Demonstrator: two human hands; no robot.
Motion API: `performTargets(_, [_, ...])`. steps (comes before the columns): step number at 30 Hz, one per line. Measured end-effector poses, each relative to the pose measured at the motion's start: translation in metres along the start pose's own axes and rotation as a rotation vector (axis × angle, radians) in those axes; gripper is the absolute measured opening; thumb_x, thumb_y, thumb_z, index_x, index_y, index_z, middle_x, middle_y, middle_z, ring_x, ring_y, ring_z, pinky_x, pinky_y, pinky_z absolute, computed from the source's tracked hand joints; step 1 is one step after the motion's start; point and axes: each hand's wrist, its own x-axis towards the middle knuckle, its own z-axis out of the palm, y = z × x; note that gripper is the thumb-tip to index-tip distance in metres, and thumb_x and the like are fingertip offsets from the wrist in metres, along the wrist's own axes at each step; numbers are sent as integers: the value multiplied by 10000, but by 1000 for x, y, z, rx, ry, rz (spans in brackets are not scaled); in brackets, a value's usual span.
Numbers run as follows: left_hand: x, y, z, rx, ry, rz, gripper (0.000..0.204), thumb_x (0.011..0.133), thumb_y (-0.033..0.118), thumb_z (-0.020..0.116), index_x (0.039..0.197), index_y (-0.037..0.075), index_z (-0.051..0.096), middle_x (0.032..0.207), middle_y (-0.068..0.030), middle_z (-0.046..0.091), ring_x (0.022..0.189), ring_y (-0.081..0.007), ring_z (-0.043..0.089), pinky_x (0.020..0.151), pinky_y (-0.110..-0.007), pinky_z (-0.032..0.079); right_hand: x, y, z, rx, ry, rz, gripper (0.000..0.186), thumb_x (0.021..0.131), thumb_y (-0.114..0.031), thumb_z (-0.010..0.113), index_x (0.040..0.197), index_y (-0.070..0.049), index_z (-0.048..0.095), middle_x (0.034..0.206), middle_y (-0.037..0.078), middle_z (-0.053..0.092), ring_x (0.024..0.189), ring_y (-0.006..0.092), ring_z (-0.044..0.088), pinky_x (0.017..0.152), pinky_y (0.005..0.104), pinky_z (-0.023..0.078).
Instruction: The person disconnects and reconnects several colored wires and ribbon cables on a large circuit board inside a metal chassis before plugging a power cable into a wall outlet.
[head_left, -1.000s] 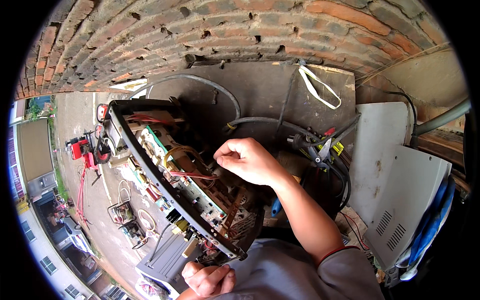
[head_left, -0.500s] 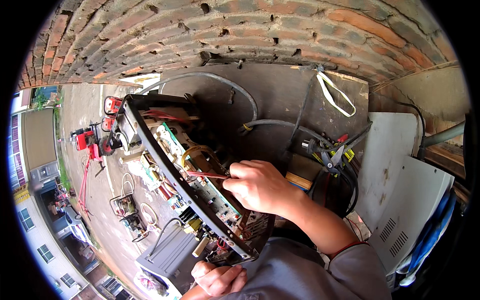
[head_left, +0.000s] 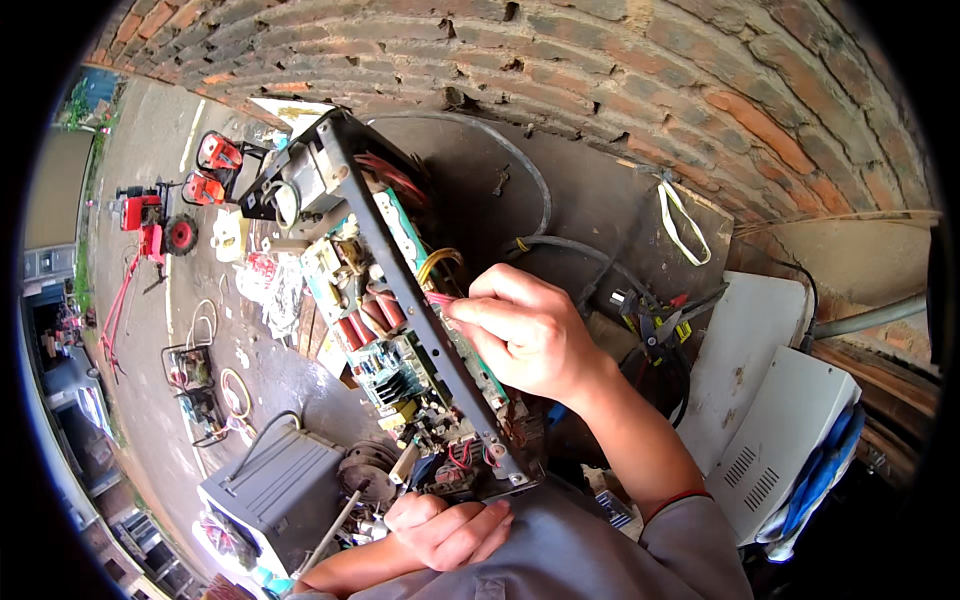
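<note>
Opened black metal electronics chassis (head_left: 400,330) with exposed green circuit boards, tilted on edge before a brick wall (head_left: 600,60), right hand (head_left: 525,335) fingers pinched together on red wires (head_left: 440,298) inside, left hand (head_left: 450,530) curled loosely beneath its lower corner, white metal covers (head_left: 780,440) at right.

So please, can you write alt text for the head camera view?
A person's right hand pinches wires inside an opened electronic chassis tilted on edge, while the left hand steadies its lower end. A brick wall is behind.
</note>
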Motion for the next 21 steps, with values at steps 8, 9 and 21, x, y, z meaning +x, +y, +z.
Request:
performTargets(8, [-6,-5,1,-28,101,-6,248,625,207,737,872,187,715,704,129,572,541,-60,361,474,-210,246,17,-10,-1,-318,-158,-152,127,684,62,700,783,-7,659,712,57,552,599,228,561,529,341,436])
performTargets(9, [-8,-6,1,-32,107,-16,254,620,206,730,873,195,716,720,130,575,552,-60,363,482,-208,249,17,-10,1,-344,-177,-166,129,678,67,700,779,-4,661,710,59,548,595,231,555,529,342,431])
performTargets(21, [-13,-10,0,-125,168,-46,112,638,204,630,745,172,628,672,91,449,627,-50,425,500,-211,273,22,-13,-3,-519,-351,-201,149,682,39,736,823,20,690,772,105,616,663,229,601,583,312,469])
